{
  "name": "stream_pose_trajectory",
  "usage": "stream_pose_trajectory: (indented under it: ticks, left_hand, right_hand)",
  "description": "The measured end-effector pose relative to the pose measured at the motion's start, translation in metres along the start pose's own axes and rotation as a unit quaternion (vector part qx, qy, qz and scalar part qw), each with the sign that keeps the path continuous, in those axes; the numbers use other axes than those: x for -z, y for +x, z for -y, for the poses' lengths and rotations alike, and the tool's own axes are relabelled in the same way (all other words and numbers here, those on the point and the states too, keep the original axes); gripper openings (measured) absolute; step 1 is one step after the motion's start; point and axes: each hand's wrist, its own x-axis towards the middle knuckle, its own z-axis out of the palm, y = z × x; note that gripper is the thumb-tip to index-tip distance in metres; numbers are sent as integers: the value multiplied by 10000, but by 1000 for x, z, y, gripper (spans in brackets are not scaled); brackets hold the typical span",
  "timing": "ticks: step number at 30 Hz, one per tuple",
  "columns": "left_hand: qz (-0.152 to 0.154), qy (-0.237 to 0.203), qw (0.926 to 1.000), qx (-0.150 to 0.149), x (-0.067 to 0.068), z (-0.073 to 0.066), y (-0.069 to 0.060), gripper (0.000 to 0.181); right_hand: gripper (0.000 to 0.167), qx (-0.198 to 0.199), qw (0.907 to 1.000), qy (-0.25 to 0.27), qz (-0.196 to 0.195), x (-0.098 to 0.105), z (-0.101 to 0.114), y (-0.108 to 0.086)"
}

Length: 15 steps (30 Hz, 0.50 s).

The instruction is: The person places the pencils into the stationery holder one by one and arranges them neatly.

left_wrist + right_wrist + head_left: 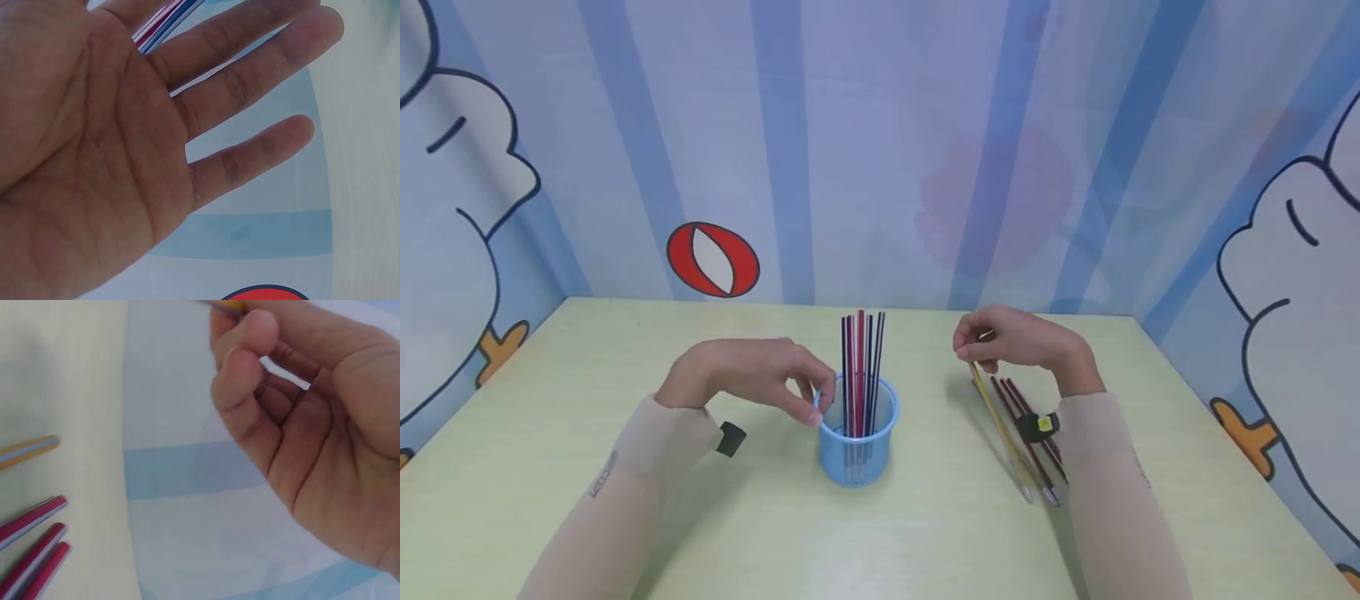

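Note:
A light blue cup (854, 460) stands upright on the table, holding several dark and red pencils (860, 375). At its left rim my left hand (760, 375) pinches the edge between thumb and forefinger; the left wrist view shows the other fingers (250, 87) spread, with thumb and forefinger mostly out of sight. To the right, my right hand (1011, 337) pinches the far end of a yellow pencil (992, 408), tilted with its silver-tipped end low near the table. Beneath it lie another yellow pencil (28, 451) and several dark red pencils (34, 522).
The pale yellow table (760, 533) ends at a striped blue-and-white backdrop (865, 167) with printed cartoon figures. The loose pencils lie partly under my right forearm (1120, 500). A black wrist device (1037, 426) hangs just above them.

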Motion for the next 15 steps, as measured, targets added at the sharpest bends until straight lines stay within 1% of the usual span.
stream_pose_trajectory:
  ticks: [4,7,15]
  left_hand:
    - [13,-8,10000,-30,0,-1,0,7]
    - [11,1,10000,-36,1,0,0,7]
    - [16,-17,10000,-39,0,1,0,8]
  right_hand:
    - [8,438,9984,257,-264,7,7,-9]
    - [10,725,9956,446,-389,10,10,-13]
    - [10,1085,9884,886,-595,13,18,-17]
